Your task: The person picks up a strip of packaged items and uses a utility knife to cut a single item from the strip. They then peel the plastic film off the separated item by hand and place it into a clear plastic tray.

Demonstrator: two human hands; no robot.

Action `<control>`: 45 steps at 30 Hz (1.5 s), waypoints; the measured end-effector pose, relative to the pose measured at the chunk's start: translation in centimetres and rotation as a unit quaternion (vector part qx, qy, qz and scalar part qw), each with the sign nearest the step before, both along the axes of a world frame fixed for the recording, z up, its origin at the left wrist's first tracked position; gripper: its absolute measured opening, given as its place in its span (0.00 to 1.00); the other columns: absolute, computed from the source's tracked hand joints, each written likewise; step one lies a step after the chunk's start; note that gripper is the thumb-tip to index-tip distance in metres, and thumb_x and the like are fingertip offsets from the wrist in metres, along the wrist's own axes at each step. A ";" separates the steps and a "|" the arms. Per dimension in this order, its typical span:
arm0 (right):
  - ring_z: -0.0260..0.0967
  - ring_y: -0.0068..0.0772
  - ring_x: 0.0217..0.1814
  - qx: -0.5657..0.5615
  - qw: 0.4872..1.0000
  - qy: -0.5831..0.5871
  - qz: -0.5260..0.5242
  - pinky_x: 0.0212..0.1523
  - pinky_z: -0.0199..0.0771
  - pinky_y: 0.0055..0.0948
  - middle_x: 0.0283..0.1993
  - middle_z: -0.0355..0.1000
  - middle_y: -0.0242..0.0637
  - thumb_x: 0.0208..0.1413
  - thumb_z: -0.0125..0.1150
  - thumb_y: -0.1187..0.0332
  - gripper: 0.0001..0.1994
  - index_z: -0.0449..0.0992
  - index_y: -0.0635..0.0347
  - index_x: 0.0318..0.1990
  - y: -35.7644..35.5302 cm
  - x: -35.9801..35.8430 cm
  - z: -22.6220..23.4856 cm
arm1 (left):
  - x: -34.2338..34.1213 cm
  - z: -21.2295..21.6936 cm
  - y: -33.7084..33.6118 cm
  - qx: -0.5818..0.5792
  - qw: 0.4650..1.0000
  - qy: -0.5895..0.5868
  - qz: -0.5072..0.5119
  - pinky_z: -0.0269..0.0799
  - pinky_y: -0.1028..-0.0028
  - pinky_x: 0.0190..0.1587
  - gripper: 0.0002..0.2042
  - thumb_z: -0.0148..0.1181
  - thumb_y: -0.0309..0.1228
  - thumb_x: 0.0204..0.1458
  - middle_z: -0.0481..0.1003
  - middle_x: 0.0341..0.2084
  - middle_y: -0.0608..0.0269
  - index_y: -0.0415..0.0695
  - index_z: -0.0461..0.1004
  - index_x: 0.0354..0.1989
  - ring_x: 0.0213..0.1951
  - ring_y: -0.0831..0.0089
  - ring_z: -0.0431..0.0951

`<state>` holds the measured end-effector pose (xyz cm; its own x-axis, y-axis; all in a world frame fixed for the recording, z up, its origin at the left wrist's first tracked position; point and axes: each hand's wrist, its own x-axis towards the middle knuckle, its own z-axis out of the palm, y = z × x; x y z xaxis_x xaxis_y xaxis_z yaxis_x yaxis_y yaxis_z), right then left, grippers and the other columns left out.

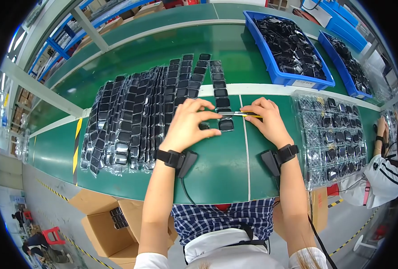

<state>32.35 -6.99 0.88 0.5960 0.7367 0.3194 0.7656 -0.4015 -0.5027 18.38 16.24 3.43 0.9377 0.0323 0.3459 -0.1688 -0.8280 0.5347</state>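
At lower left an open cardboard box and, farther off, a red stool are seen, yellow-and-black tape is laid along the floor, cartons are held on blue shelving, and a white-clothed co-worker is partly shown at right.

1. 2 bare hands at work: 1 left hand, 1 right hand.
2. 2 black wrist straps, 1 to each arm.
3. 1 yellow-handled tool between the fingers.
4. 1 separate strip of dark pieces, roughly 8 of them visible; the massed strips at left overlap too tightly for a count.
5. 2 blue bins, their black contents beyond counting.
6. At least 1 clear tray, at right, in about 5 rows.
7. At least 2 cardboard boxes below 1 green surface.
8. 1 co-worker at the right edge.
9. At least 1 red stool.
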 end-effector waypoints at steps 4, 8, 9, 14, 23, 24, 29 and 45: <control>0.66 0.35 0.49 -0.012 1.000 -0.012 0.009 0.63 0.57 0.39 0.41 0.68 0.30 0.52 0.68 0.71 0.14 0.82 0.47 0.47 0.2 -0.2 0.0 | 0.2 -0.2 -1.1 0.077 0.997 -0.022 -0.010 0.61 0.63 0.58 0.13 0.74 0.36 0.40 0.75 0.50 0.72 0.53 0.86 0.37 0.56 0.66 0.67; 0.65 0.35 0.51 -0.027 0.999 -0.016 0.027 0.67 0.52 0.42 0.41 0.68 0.30 0.52 0.67 0.70 0.14 0.83 0.46 0.47 0.1 -0.2 0.1 | 0.5 -0.3 -0.8 0.073 0.996 -0.023 -0.039 0.59 0.63 0.59 0.13 0.74 0.36 0.40 0.75 0.52 0.73 0.54 0.86 0.38 0.58 0.66 0.65; 0.65 0.35 0.52 -0.033 0.999 -0.011 0.037 0.68 0.50 0.44 0.42 0.68 0.30 0.53 0.67 0.70 0.14 0.83 0.45 0.47 0.1 -0.2 0.3 | 0.5 -0.3 -0.8 0.058 0.997 -0.028 -0.045 0.59 0.64 0.60 0.12 0.73 0.36 0.41 0.75 0.53 0.73 0.53 0.86 0.37 0.58 0.65 0.66; 0.64 0.33 0.55 -0.055 0.997 0.020 0.056 0.71 0.43 0.51 0.42 0.68 0.28 0.53 0.65 0.70 0.14 0.83 0.42 0.47 0.0 -0.7 0.9 | 1.4 -1.4 -0.3 0.003 1.000 -0.020 -0.007 0.59 0.63 0.61 0.09 0.72 0.36 0.44 0.77 0.51 0.73 0.50 0.85 0.34 0.56 0.66 0.69; 0.63 0.32 0.58 -0.090 0.996 0.026 0.001 0.70 0.36 0.57 0.45 0.69 0.25 0.53 0.65 0.71 0.14 0.84 0.37 0.46 -0.2 -0.9 1.0 | 3.4 -2.9 -0.4 -0.115 0.993 0.006 -0.034 0.65 0.65 0.57 0.06 0.72 0.33 0.45 0.81 0.42 0.67 0.48 0.84 0.31 0.48 0.66 0.77; 0.63 0.32 0.59 -0.074 0.997 0.030 0.008 0.70 0.36 0.56 0.46 0.69 0.24 0.53 0.66 0.70 0.14 0.84 0.37 0.46 0.0 -0.9 0.6 | 3.3 -2.9 -0.3 -0.104 0.994 0.005 -0.023 0.66 0.65 0.57 0.06 0.72 0.32 0.45 0.81 0.41 0.66 0.47 0.83 0.30 0.48 0.65 0.77; 0.63 0.32 0.60 -0.038 0.999 0.015 0.011 0.69 0.36 0.57 0.47 0.70 0.24 0.53 0.68 0.64 0.12 0.83 0.36 0.45 0.8 -0.9 -0.6 | 2.9 -2.8 0.1 -0.077 0.997 0.013 -0.014 0.67 0.66 0.55 0.06 0.73 0.31 0.43 0.81 0.40 0.64 0.46 0.83 0.29 0.48 0.65 0.77; 0.63 0.29 0.57 -0.003 0.996 0.057 0.066 0.67 0.35 0.64 0.42 0.69 0.21 0.49 0.71 0.61 0.09 0.84 0.32 0.39 -0.4 0.7 -1.6 | 3.3 -2.7 -1.0 -0.108 0.993 0.033 -0.016 0.69 0.66 0.53 0.06 0.71 0.22 0.41 0.80 0.38 0.56 0.41 0.81 0.29 0.46 0.61 0.77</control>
<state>33.10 -7.38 -0.73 0.5260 0.8131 0.2495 0.7496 -0.3047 -0.5876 21.69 15.20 0.70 0.9597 0.0698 0.2724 -0.1517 -0.6872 0.7104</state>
